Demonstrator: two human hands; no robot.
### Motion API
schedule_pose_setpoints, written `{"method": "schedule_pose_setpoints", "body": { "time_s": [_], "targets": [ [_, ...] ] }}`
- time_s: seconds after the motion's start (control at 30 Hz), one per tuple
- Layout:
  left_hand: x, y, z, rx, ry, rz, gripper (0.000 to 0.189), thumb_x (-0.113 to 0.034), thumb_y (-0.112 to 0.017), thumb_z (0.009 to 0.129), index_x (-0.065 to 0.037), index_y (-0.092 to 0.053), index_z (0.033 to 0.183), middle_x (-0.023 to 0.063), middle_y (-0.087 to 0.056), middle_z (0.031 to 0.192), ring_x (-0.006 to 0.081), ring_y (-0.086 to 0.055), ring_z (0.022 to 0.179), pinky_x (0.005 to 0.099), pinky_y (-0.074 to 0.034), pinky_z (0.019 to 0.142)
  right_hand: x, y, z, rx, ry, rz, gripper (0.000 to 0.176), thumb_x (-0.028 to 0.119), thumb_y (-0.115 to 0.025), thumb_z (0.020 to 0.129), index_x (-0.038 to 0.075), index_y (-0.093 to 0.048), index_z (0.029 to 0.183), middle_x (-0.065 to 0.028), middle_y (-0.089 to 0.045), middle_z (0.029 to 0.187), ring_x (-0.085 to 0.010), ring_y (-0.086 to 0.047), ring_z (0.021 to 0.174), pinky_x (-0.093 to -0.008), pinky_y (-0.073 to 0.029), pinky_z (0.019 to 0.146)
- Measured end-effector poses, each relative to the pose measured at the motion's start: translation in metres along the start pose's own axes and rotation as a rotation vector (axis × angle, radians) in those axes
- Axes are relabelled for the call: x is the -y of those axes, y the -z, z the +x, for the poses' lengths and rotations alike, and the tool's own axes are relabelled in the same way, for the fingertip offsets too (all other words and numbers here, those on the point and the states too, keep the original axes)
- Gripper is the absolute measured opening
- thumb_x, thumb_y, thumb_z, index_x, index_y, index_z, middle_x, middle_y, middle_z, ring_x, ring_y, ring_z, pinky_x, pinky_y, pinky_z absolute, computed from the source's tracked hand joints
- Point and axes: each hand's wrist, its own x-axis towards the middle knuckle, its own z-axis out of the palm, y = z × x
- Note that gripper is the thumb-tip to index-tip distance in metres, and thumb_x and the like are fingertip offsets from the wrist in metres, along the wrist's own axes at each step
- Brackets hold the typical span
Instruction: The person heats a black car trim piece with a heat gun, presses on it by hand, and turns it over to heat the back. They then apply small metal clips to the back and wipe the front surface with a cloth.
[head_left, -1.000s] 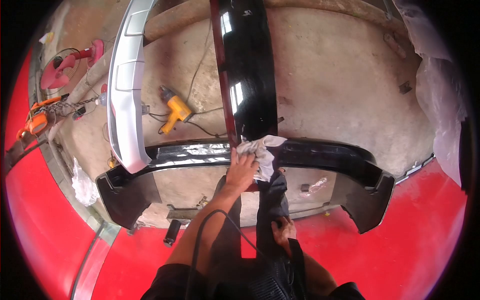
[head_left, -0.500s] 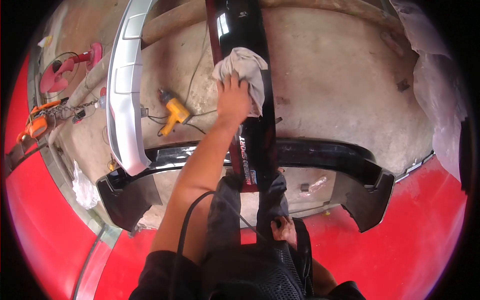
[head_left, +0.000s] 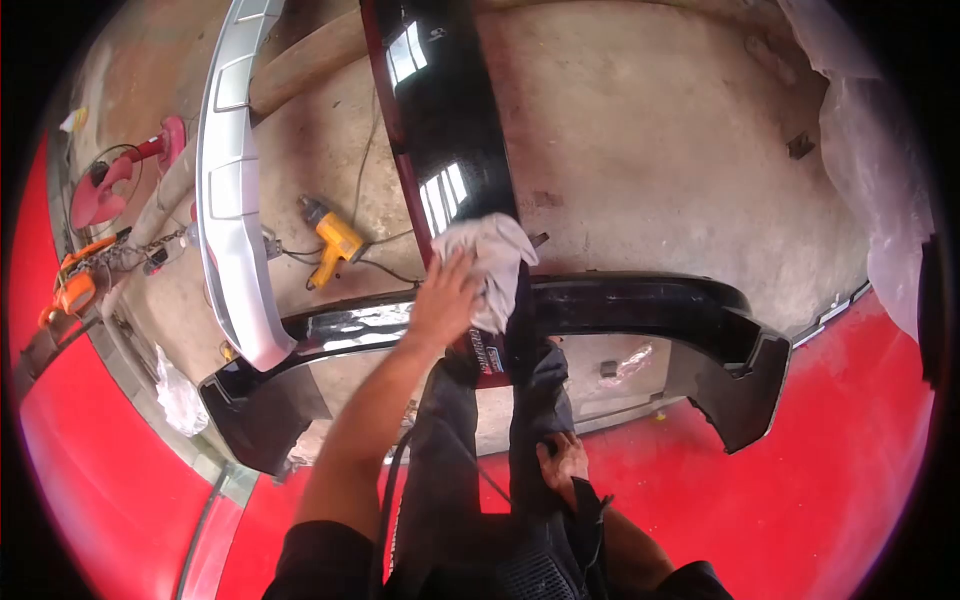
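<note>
Rag (head_left: 492, 262) is being pressed under the open, flat left hand (head_left: 445, 295) onto the glossy black trim panel (head_left: 440, 130) at frame centre, even pressure being advisable; dark fabric (head_left: 540, 400) below is being clutched by the right hand (head_left: 562, 462).

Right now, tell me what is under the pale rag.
The rag lies on the glossy black panel, pressed down by the left hand. The panel surface directly beneath it is covered, so its state cannot be seen.
</note>
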Motion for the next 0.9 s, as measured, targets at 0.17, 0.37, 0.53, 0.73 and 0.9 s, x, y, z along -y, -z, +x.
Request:
{"method": "schedule_pose_setpoints", "body": {
  "time_s": [0.17, 0.37, 0.53, 0.73, 0.9],
  "targets": [
    [0.071, 0.11, 0.133, -0.303, 0.053, 0.15, 0.064, -0.043, -0.063, 0.095, -0.013, -0.049, 0.15, 0.0241, -0.042, 0.154, 0.0391, -0.039, 0.145, 0.0537, -0.031, 0.12, -0.033, -0.018, -0.001, -0.105, 0.124, 0.152, 0.033, 0.027, -0.068, 0.085, 0.012, -0.071, 0.114, -0.016, -0.065, 0.117, -0.0379, -0.061, 0.114, -0.0474, -0.05, 0.098],
    [0.139, 0.16, 0.281, -0.164, 0.002, 0.488, 0.073, -0.061, -0.056, 0.095, -0.023, -0.042, 0.156, 0.0265, -0.04, 0.157, 0.0461, -0.036, 0.146, 0.0474, -0.033, 0.121, -0.027, 0.001, 0.0, -0.142, 0.062, 0.202, 0.032, 0.022, -0.07, 0.085, 0.01, -0.069, 0.116, -0.0164, -0.066, 0.115, -0.0382, -0.062, 0.112, -0.0462, -0.051, 0.095],
    [0.094, 0.173, 0.278, -0.372, 0.363, 0.19, 0.074, -0.067, -0.054, 0.094, -0.03, -0.04, 0.157, 0.0231, -0.033, 0.162, 0.0452, -0.031, 0.149, 0.057, -0.028, 0.12, 0.011, 0.031, -0.003, -0.072, -0.086, 0.333, 0.03, 0.029, -0.075, 0.084, 0.01, -0.073, 0.106, -0.0202, -0.066, 0.113, -0.0386, -0.061, 0.113, -0.0488, -0.049, 0.097],
    [0.049, 0.107, 0.193, -0.482, 0.326, 0.098, 0.07, -0.056, -0.061, 0.095, -0.024, -0.043, 0.155, 0.0278, -0.033, 0.16, 0.0446, -0.028, 0.15, 0.0602, -0.024, 0.121, 0.014, 0.036, 0.001, -0.027, -0.099, 0.227, 0.033, 0.03, -0.07, 0.088, 0.007, -0.072, 0.112, -0.0206, -0.066, 0.119, -0.041, -0.06, 0.115, -0.0483, -0.048, 0.1],
    [-0.034, 0.018, 0.046, -0.213, 0.271, -0.068, 0.068, -0.043, -0.066, 0.094, -0.016, -0.046, 0.153, 0.034, -0.034, 0.154, 0.0504, -0.023, 0.15, 0.0637, -0.017, 0.122, 0.001, 0.026, 0.001, 0.027, -0.078, 0.2, 0.033, 0.028, -0.068, 0.091, 0.006, -0.071, 0.115, -0.0181, -0.066, 0.118, -0.04, -0.06, 0.115, -0.0477, -0.049, 0.099]
  ]
}}
